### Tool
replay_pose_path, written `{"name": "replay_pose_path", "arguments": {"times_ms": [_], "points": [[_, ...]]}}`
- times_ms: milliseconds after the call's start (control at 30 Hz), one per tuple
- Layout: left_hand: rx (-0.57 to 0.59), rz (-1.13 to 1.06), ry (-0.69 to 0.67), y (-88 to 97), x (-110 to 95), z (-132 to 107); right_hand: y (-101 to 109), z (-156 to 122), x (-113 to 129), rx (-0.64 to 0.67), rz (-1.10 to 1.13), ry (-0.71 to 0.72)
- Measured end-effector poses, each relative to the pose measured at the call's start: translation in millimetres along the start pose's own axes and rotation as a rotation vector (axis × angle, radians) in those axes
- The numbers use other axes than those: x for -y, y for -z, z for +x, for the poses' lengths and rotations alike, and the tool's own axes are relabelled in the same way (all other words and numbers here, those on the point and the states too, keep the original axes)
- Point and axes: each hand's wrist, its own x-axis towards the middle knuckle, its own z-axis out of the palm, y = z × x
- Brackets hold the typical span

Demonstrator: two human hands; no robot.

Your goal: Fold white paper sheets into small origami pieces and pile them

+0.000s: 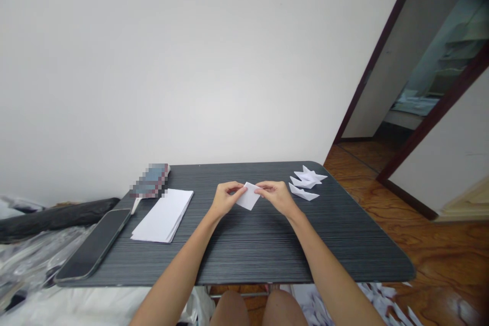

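Both hands [225, 197] [278, 195] inward on folded paper [249, 200]

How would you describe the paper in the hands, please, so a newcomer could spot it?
Find the dark table by the white wall. Over its middle, the left hand and right hand hold a small, squarish paper. Unlike the larger paper stack to its left and the pointed paper shapes to its right, it is held.

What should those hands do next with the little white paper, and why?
I'd maybe press its edges flatter: the left hand and the right hand both pinch the white paper, and the paper boats lying to the right have neat, pointed ends.
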Motion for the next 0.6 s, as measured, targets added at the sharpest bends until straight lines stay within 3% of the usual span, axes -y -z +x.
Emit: {"name": "replay_pose_path", "arguments": {"times_ms": [367,600], "points": [[0.030,-0.015,0.019,0.0,-1.9,0.6,-1.2,-4.2,2.3,0.142,-0.121,0.036],[0.031,0.090,0.011,-0.4,3.0,-1.4,-1.9,-5.2,3.6,0.157,-0.158,0.013]]}}
